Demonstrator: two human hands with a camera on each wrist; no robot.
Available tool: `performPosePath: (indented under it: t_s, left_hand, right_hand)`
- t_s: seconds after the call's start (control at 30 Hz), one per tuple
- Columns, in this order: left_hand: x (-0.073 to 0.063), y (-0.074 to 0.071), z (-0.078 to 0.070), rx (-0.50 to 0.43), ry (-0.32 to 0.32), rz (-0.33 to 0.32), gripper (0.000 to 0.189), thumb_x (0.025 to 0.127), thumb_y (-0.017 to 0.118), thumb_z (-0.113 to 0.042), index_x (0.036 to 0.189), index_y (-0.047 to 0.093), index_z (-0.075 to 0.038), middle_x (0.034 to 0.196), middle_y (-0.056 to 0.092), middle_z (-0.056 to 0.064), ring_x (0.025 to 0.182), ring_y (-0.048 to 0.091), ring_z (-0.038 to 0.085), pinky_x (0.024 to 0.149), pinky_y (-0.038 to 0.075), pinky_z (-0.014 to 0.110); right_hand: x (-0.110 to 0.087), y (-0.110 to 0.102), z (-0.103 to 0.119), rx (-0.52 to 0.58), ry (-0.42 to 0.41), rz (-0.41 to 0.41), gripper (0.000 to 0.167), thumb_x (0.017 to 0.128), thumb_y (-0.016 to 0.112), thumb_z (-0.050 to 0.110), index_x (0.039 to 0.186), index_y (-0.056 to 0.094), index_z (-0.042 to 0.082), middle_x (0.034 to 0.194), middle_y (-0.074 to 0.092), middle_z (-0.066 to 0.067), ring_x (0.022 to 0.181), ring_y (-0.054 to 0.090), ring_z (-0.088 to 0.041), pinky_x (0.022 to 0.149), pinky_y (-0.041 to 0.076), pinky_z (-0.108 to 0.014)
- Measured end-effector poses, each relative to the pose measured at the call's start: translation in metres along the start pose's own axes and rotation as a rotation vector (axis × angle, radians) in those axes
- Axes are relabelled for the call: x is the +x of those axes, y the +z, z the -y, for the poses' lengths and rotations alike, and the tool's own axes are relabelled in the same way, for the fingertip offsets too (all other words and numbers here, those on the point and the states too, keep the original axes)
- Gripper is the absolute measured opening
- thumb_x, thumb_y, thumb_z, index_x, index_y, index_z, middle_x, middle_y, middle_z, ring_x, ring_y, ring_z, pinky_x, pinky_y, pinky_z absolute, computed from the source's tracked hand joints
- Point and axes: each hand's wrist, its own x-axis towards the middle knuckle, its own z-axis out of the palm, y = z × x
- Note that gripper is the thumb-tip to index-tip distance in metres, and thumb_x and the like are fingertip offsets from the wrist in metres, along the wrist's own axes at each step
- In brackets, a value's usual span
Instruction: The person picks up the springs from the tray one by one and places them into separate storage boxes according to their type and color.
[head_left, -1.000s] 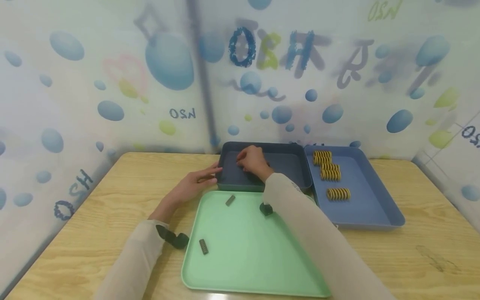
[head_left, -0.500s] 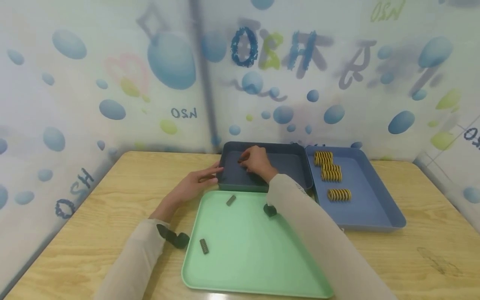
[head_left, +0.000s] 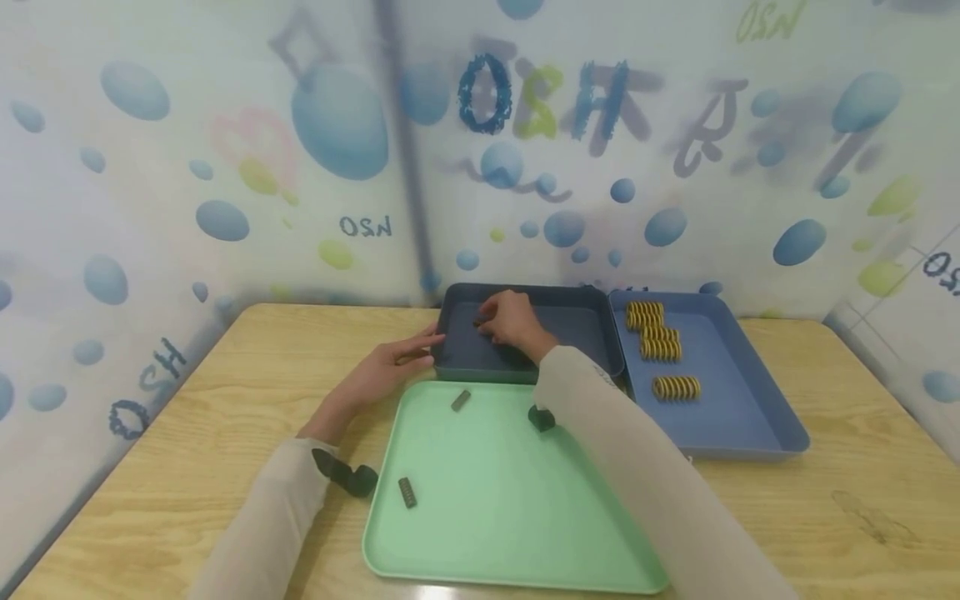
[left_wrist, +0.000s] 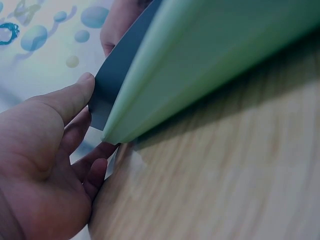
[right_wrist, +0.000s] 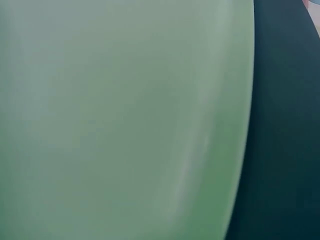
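My right hand [head_left: 513,321] is lowered into the dark blue tray [head_left: 577,329] at the back, thumb and fingertips pinching a small dark piece [head_left: 477,322] close over its floor. Most of that piece is hidden by the fingers. My left hand [head_left: 386,367] lies at the tray's left side, fingers mostly straight and touching its wall; the left wrist view shows this hand [left_wrist: 45,145] beside the tray corner. On the green tray [head_left: 510,500] lie two small dark ribbed pieces, one near the back edge [head_left: 461,401], one at the left [head_left: 407,492].
A lighter blue tray [head_left: 738,400] adjoins the dark one on the right, with several yellow coil springs [head_left: 677,387] in its left part. All trays rest on a wooden table [head_left: 847,467] against a patterned wall [head_left: 487,208]. Green tray surface [right_wrist: 125,120] fills most of the right wrist view.
My right hand has shifted slightly right inside the dark tray, and the small dark piece now shows at its fingertips. My left hand has stayed at the tray's side.
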Motion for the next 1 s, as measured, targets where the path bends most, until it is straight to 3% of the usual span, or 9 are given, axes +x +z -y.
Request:
performPosePath:
  t_s: [0.47, 0.73, 1.0]
  left_hand:
    - [0.002, 0.0, -0.001, 0.027, 0.005, 0.007, 0.042, 0.098, 0.055, -0.015, 0.139, 0.05, -0.007, 0.152, 0.032, 0.007, 0.14, 0.026, 0.026, 0.112, 0.02, 0.048]
    - [0.013, 0.001, 0.029, 0.019, 0.007, -0.005, 0.043, 0.098, 0.056, -0.021, 0.14, 0.05, -0.014, 0.153, 0.031, -0.005, 0.14, 0.025, 0.021, 0.112, 0.018, 0.048]
    - [0.011, 0.0, 0.033, 0.032, 0.028, -0.018, 0.043, 0.098, 0.057, -0.027, 0.139, 0.052, -0.018, 0.151, 0.033, -0.01, 0.137, 0.033, 0.02, 0.111, 0.023, 0.046]
  right_hand:
    - [0.0, -0.002, -0.002, 0.0, -0.014, 0.007, 0.033, 0.082, 0.075, 0.005, 0.114, 0.068, 0.005, 0.108, 0.066, -0.011, 0.062, 0.066, -0.015, 0.056, 0.054, -0.024]
    - [-0.002, -0.015, 0.001, 0.011, -0.12, 0.015, 0.033, 0.083, 0.074, 0.004, 0.114, 0.067, 0.002, 0.109, 0.066, -0.012, 0.059, 0.065, -0.016, 0.056, 0.054, -0.026]
    - [-0.014, -0.034, 0.009, 0.08, -0.151, 0.042, 0.035, 0.083, 0.075, 0.008, 0.117, 0.066, 0.003, 0.106, 0.067, -0.012, 0.067, 0.067, -0.029, 0.059, 0.056, -0.035]
